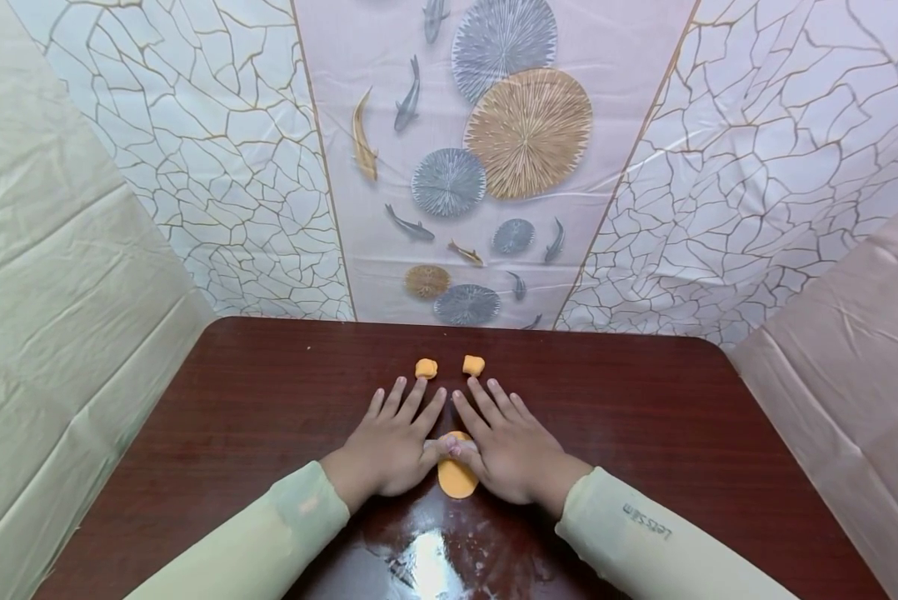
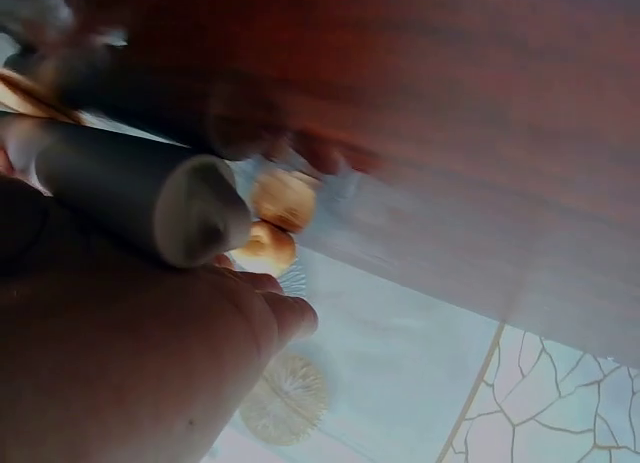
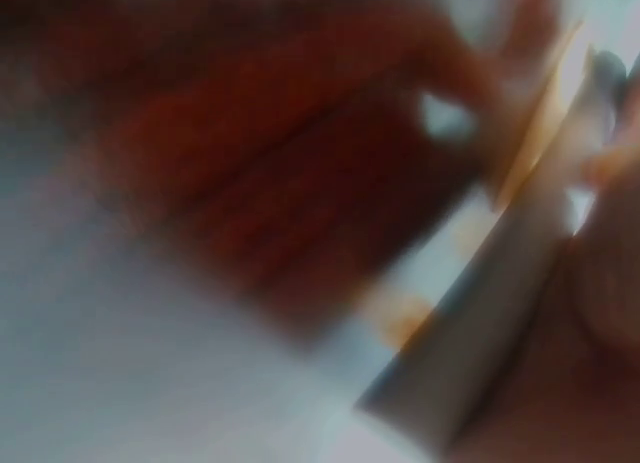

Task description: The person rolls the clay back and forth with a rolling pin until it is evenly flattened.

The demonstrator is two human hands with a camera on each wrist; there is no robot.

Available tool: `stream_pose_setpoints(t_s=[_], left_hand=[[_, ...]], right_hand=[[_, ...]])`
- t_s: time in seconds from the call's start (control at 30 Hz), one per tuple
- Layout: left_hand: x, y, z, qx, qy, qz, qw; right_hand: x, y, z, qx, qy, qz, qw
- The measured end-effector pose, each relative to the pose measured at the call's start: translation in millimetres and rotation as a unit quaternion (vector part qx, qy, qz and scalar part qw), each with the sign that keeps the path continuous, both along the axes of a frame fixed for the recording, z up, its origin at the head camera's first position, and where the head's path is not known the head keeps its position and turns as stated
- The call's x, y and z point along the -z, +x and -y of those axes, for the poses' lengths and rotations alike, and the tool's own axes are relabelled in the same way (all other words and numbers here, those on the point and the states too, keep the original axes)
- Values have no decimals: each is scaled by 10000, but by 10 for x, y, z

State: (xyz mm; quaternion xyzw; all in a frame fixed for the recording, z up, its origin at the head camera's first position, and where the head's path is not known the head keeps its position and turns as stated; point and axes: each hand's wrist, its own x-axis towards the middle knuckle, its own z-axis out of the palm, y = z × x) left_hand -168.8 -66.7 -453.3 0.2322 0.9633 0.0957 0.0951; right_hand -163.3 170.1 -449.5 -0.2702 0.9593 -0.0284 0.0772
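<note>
A flat, oval orange piece that looks like dough or modelling clay [image 1: 457,478] lies on the table in front of me. Across it runs a plain cylindrical roller [image 2: 150,198], mostly covered by my hands in the head view. My left hand [image 1: 395,452] rests on the roller's left part, its fingers straight and spread forward. On the right part, my right hand [image 1: 522,457] lies the same way, fingers extended. Both thumbs meet over the orange piece. In the right wrist view, the roller [image 3: 480,323] is blurred beside the hand.
Two small orange lumps, one on the left [image 1: 426,368] and one on the right [image 1: 474,365], sit just beyond my fingertips. The dark reddish-brown table [image 1: 269,417] has a shiny, smeared patch near me. Patterned sheets [image 1: 254,167] hang behind its far edge.
</note>
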Motion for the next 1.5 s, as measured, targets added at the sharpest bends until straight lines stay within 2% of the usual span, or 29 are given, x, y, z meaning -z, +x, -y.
stream_pose_setpoints(t_s=[0.47, 0.7, 0.93, 1.33, 1.5], left_hand=[[51, -227, -17, -214, -49, -4, 9998], [66, -317, -34, -305, -233, -112, 9992], [72, -381, -61, -406, -268, -136, 9987], [18, -471, -111, -501, -505, -64, 9974], [23, -493, -111, -457, -532, -151, 9974]], right_hand=[[15, -194, 7, 125, -218, 15, 9997], [2, -263, 14, 280, -258, 115, 9992], [10, -343, 20, 417, -250, 129, 9987], [-34, -432, 35, 536, -102, 271, 9981], [-27, -450, 34, 593, -74, 313, 9977]])
